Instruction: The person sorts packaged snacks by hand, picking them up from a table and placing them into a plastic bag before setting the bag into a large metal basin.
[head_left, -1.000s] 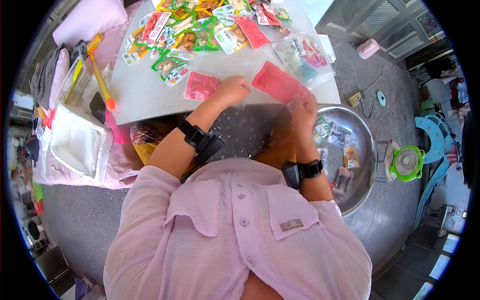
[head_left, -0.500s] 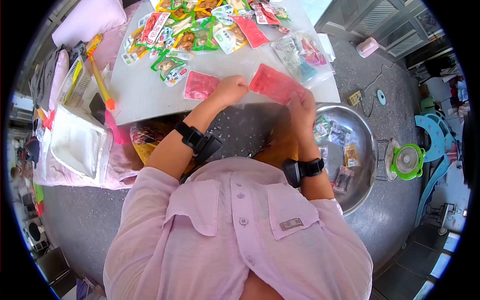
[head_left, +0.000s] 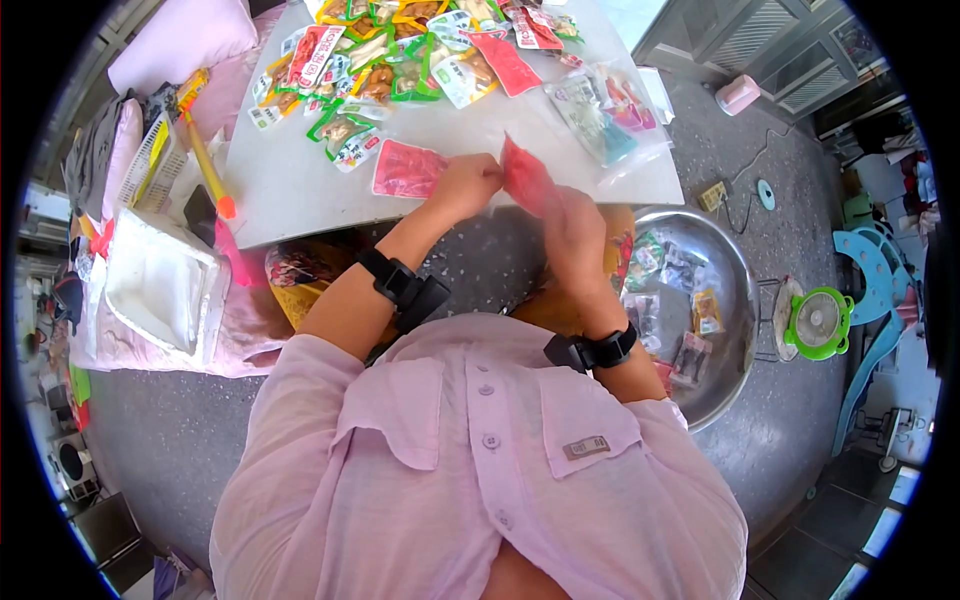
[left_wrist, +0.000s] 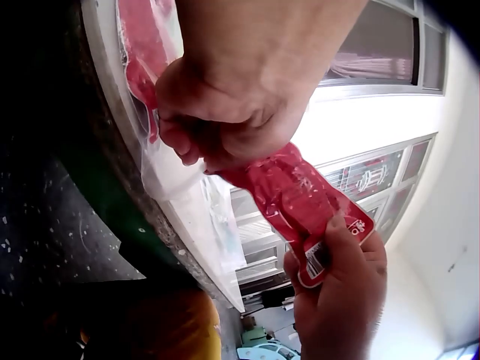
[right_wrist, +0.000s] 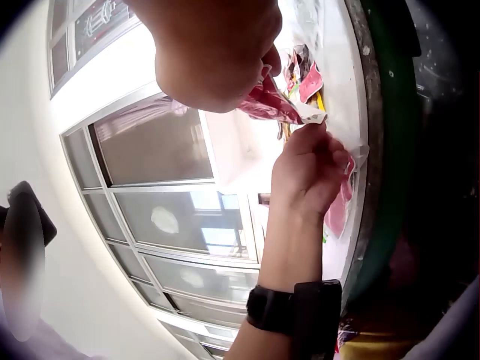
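Note:
A glossy red food pouch (head_left: 524,178) spans the gap between my two hands, held up by the table's front edge. My right hand (head_left: 577,235) pinches its barcoded end, thumb on top, as the left wrist view shows. My left hand (head_left: 468,188) has curled fingers at the pouch's other end, where a whitish corner meets the thumb in the right wrist view. Thin clear plastic (left_wrist: 161,176) hangs beneath the left fist. Next to that hand, a second red pouch (head_left: 405,170) lies flat on the white table (head_left: 290,195).
Colourful snack packets (head_left: 385,75) are heaped at the table's back, with clear bags (head_left: 590,115) to the right. A steel basin (head_left: 735,345) holding several packets stands at my right. A white foam box (head_left: 155,285) sits on the left, and a green fan (head_left: 817,325) stands beyond the basin.
My right hand has moved left, toward the left hand, and the held pouch has turned from broad side up to a narrow, tilted view. The left hand has barely moved.

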